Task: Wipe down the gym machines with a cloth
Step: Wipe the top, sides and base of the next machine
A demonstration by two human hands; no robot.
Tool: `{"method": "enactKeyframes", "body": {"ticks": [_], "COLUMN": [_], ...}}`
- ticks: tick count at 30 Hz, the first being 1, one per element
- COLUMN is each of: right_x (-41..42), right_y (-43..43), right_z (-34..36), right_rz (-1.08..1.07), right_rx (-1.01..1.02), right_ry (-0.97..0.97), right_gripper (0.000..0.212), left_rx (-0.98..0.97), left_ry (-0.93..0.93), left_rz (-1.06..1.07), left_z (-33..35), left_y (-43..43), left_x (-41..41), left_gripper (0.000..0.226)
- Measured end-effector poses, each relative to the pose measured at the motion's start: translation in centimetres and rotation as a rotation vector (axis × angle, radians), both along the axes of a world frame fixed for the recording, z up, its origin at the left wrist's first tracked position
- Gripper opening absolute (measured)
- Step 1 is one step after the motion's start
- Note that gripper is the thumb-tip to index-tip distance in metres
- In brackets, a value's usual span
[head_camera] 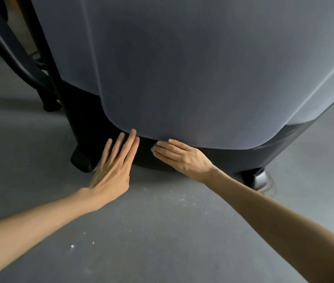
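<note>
1. Gym floor, going by the equipment.
2. Large grey moulded shroud [182,68] over a black base [213,158]. This is the housing of an exercise machine.
3. At left, a black bent tube frame [9,48] runs down to a rounded foot [50,105] on the ground.
4. Levelling foot [257,178] under the base at right.
5. Plain dark grey floor [162,231], seamless, scattered with white specks [182,199].

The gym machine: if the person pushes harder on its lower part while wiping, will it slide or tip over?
Probably neither. The gym machine looks big and wide beside the left hand and right hand, so it is likely heavy. It stands on black feet on the floor, which should resist sliding. Its smooth grey cover seems rigid.
</note>
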State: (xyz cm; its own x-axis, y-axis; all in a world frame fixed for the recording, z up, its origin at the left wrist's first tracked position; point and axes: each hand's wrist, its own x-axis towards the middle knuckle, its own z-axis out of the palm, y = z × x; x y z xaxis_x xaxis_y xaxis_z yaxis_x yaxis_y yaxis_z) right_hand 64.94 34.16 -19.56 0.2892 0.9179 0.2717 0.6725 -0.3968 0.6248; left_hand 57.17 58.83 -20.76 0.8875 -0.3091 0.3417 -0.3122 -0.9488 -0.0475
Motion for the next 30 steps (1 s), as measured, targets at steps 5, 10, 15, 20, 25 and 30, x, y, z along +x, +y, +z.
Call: {"method": "enactKeyframes", "body": {"ticks": [5,10,15,20,25,30], "right_x": [-2.7,-4.8,-7.0,-6.7,-0.8,-2.1], "right_y": [-3.6,-8.6,-11.5,-13.7,-15.1,-12.2], "right_z": [-0.9,-0.9,-1.9,-0.5,5.1,0.6], "right_rz": [-0.153,-0.288,-0.51,-0.82,-0.731,-0.756], "right_rx": [0.189,0.368,0.598,1.475,2.035,2.167], "right_ry": [0.136,0.132,0.17,0.222,0.124,0.274], "right_gripper": [0.048,0.043,0.053,0.06,0.05,0.045], "left_rx": [0.071,0.037,0.072,0.052,0.069,0.147], "left_ry": [-0.039,-0.1,-0.154,-0.18,-0.21,-0.241], "left_rz": [-0.085,-0.224,-0.36,-0.344,-0.346,-0.314], "left_z": [0.3,1.4,1.2,1.9,2.1,2.4], "left_y": [-3.4,-8.0,-13.2,-17.1,-19.4,-19.5], "left_x": [0.5,0.9,1.2,2.2,2.6,3.6], "left_gripper": [0.116,0.112,0.11,0.109,0.106,0.102]}}
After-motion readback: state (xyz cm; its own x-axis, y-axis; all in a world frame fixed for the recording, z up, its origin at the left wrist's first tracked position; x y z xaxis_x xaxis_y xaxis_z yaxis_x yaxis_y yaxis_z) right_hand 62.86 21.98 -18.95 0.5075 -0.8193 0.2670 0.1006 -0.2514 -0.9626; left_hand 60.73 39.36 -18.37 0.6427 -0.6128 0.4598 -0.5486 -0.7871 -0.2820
